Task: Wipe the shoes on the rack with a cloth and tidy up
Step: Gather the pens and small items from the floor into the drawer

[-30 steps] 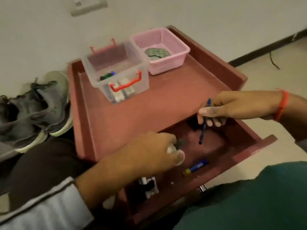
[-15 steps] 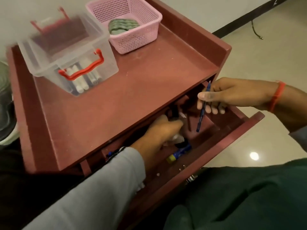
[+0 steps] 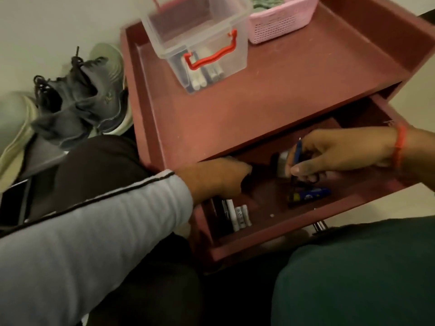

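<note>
Red cabinet [image 3: 270, 95], drawer [image 3: 294, 222] pulled open. Grey shoes [image 3: 82, 100] on floor just left of cabinet. Clear box [image 3: 200, 38] and pink basket [image 3: 280, 22] on worktop. Left hand [image 3: 219, 177] reaches deep into drawer, fingers hidden, grip cannot tell. Right hand [image 3: 329, 156] pinches blue pen [image 3: 297, 156] over drawer.

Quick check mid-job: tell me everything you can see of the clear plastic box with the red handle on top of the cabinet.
The clear plastic box is see-through with rounded corners and a red handle hanging on its near wall. It has no lid on and stands upright on the reddish cabinet top, beside the pink basket. Several markers lie inside on its floor. Neither hand touches it.
</note>
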